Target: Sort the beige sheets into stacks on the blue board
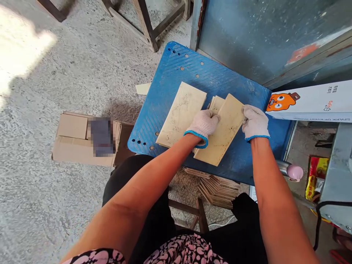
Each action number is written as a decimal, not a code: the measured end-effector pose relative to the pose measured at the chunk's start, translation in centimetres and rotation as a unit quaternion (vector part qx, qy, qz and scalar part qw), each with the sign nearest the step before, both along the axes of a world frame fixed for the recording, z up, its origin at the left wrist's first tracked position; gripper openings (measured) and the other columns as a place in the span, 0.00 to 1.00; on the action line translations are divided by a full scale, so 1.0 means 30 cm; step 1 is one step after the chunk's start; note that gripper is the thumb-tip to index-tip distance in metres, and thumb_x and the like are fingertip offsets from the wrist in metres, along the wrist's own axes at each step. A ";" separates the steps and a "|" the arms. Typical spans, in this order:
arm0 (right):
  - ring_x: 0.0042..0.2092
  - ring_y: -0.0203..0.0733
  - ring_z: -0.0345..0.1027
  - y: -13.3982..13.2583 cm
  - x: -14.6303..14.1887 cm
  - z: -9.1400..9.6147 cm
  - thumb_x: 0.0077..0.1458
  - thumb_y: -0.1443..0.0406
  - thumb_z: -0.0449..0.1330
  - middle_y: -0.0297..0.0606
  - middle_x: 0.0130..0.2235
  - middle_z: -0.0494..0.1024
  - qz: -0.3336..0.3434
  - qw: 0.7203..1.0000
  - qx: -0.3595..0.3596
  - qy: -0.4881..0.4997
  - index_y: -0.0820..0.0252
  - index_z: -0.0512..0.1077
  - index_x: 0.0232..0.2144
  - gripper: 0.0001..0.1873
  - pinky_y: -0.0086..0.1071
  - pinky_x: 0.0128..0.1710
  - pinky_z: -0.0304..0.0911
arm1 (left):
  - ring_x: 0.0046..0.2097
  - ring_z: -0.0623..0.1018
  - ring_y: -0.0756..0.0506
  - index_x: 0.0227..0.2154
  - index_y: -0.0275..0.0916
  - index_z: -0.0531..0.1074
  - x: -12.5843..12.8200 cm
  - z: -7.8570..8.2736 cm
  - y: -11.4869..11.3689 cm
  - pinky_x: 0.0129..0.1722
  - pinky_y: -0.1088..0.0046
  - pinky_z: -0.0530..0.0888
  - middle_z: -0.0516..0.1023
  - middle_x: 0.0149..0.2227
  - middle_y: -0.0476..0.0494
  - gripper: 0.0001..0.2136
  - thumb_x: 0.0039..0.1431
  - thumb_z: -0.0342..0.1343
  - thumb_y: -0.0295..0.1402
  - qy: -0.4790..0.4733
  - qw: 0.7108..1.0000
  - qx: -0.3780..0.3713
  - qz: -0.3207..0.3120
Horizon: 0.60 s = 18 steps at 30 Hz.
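Observation:
Both my hands wear white knit gloves with blue cuffs. My left hand and my right hand grip the two long edges of a thin pale wooden board, held tilted over a blue plastic board. A second pale board lies flat on the blue board, just left of my left hand. More pale boards peek out behind the held one.
A stack of thin wooden boards lies on the floor under the blue board. A flattened cardboard box sits on the concrete floor at left. A white printed carton, a pink-capped bottle and a grey machine stand at right.

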State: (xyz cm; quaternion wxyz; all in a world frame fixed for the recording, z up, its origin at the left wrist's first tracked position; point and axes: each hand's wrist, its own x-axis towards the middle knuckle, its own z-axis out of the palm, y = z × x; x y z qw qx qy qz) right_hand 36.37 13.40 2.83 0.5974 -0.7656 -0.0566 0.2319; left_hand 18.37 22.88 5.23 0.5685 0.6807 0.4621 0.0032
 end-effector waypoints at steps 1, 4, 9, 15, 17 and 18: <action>0.20 0.30 0.58 0.008 0.005 -0.012 0.36 0.63 0.68 0.31 0.25 0.76 0.002 1.000 -0.002 -0.002 0.59 0.76 0.26 0.10 0.24 0.15 0.51 | 0.39 0.77 0.45 0.36 0.36 0.78 0.004 -0.006 0.003 0.41 0.69 0.72 0.81 0.35 0.42 0.11 0.62 0.55 0.37 0.005 1.000 0.003 0.004; 0.20 0.29 0.58 0.021 0.017 -0.049 0.35 0.62 0.68 0.30 0.26 0.77 0.010 1.000 -0.010 -0.004 0.59 0.76 0.26 0.11 0.24 0.14 0.50 | 0.44 0.78 0.44 0.40 0.37 0.78 0.011 -0.020 0.004 0.46 0.69 0.73 0.82 0.41 0.40 0.09 0.62 0.55 0.33 0.018 1.000 0.016 0.011; 0.23 0.32 0.61 0.038 0.029 -0.100 0.37 0.62 0.70 0.31 0.25 0.76 0.019 1.000 -0.023 0.006 0.59 0.76 0.26 0.11 0.26 0.17 0.54 | 0.46 0.79 0.42 0.44 0.37 0.76 0.013 -0.025 0.000 0.49 0.67 0.74 0.82 0.44 0.39 0.11 0.61 0.54 0.31 0.057 0.996 0.059 -0.034; 0.26 0.35 0.64 0.073 0.025 -0.101 0.42 0.62 0.71 0.32 0.28 0.76 0.023 0.996 -0.077 -0.038 0.60 0.76 0.30 0.12 0.29 0.22 0.62 | 0.48 0.80 0.38 0.43 0.36 0.75 0.003 -0.010 0.006 0.48 0.63 0.75 0.80 0.44 0.35 0.11 0.63 0.53 0.34 0.115 0.981 0.116 -0.101; 0.29 0.36 0.67 0.066 0.023 -0.085 0.47 0.59 0.69 0.32 0.30 0.76 0.049 0.990 -0.093 -0.095 0.60 0.77 0.33 0.12 0.29 0.25 0.65 | 0.50 0.79 0.36 0.45 0.35 0.74 0.000 -0.004 0.005 0.49 0.62 0.75 0.79 0.47 0.31 0.12 0.64 0.54 0.36 0.143 0.974 0.128 -0.120; 0.32 0.37 0.69 0.059 0.023 -0.076 0.50 0.57 0.67 0.32 0.31 0.76 0.064 0.985 -0.093 -0.130 0.59 0.77 0.33 0.12 0.29 0.28 0.67 | 0.51 0.79 0.35 0.47 0.35 0.74 0.000 0.001 0.003 0.49 0.61 0.75 0.78 0.49 0.30 0.14 0.64 0.54 0.37 0.156 0.970 0.132 -0.130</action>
